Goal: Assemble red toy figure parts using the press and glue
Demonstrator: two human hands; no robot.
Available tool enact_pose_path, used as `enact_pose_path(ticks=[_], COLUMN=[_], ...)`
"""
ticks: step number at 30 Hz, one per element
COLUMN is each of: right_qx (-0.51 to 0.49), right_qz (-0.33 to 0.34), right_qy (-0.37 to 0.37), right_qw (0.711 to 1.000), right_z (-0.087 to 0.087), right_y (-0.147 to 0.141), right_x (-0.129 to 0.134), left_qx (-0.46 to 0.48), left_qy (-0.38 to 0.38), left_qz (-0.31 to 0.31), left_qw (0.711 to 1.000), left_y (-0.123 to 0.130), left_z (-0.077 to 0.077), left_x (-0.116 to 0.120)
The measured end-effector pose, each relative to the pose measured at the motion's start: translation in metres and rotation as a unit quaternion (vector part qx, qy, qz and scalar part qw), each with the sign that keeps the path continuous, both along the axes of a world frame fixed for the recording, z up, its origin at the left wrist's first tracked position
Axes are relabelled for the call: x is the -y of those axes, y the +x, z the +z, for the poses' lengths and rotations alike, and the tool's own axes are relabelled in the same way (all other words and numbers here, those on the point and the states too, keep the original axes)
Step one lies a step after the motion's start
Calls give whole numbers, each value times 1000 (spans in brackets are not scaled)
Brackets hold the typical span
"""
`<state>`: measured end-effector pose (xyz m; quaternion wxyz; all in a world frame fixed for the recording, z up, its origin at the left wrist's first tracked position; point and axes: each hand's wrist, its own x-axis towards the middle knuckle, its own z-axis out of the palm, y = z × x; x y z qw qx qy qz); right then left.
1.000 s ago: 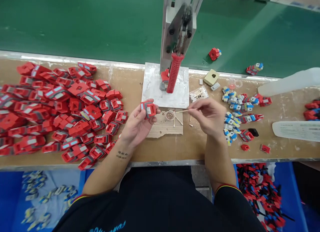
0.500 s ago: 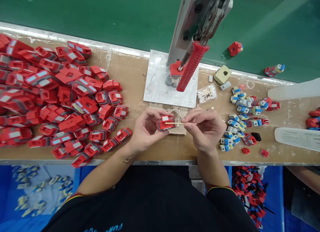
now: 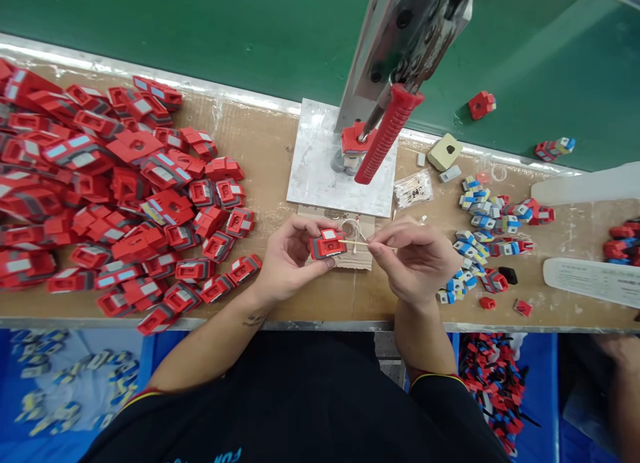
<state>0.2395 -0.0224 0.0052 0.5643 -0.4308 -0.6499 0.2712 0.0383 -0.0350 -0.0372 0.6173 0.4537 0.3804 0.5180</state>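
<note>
Between the thumb and fingers of my left hand (image 3: pixel 287 260) is a red and grey plastic toy part (image 3: pixel 327 245), its hollow side facing up. My right hand (image 3: pixel 417 260) pinches a thin pale stick (image 3: pixel 356 242), which looks like a cotton swab. The stick's far tip reaches the upper right of the hollow; I cannot tell if it touches. Beneath the hands lies a piece of cardboard (image 3: pixel 357 260) with a loop of clear string or wire on it. Beyond them is the white base plate (image 3: pixel 313 163) of a press with a red lever handle (image 3: pixel 387 136).
A large heap of red toy parts (image 3: pixel 135 150) covers the left of the bench. To the right are a bag of cotton swabs (image 3: pixel 414 188), a yellowish block (image 3: pixel 445 151) and a cluster of blue-and-white parts (image 3: pixel 483 206). Blue bins (image 3: pixel 543 383) stand below. Another person's arm (image 3: pixel 625 390) shows at right.
The stick's tip has shifted from the middle of the red part's hollow toward its right edge. Both hands keep their hold. The other person's arm has moved at the right edge.
</note>
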Motion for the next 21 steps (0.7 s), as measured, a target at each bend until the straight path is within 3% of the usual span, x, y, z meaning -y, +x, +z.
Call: enact_pose_path(ticks=[5, 11, 17, 21], right_qx=[48, 209, 99, 187], right_qz=[-15, 71, 2, 62], right_qy=[-4, -110, -47, -57], right_qw=[999, 969, 994, 979], right_z=[0, -18, -15, -24], right_y=[15, 22, 25, 22], right_x=[-8, -24, -20, -23], left_qx=[-21, -47, -46, -53], left_qy=[24, 57, 128, 144], left_qz=[31, 69, 84, 95], left_qw=[999, 995, 987, 984], left_y=[-4, -7, -4, -3], left_z=[-3, -6, -14, -15], left_x=[-3, -8, -9, -8])
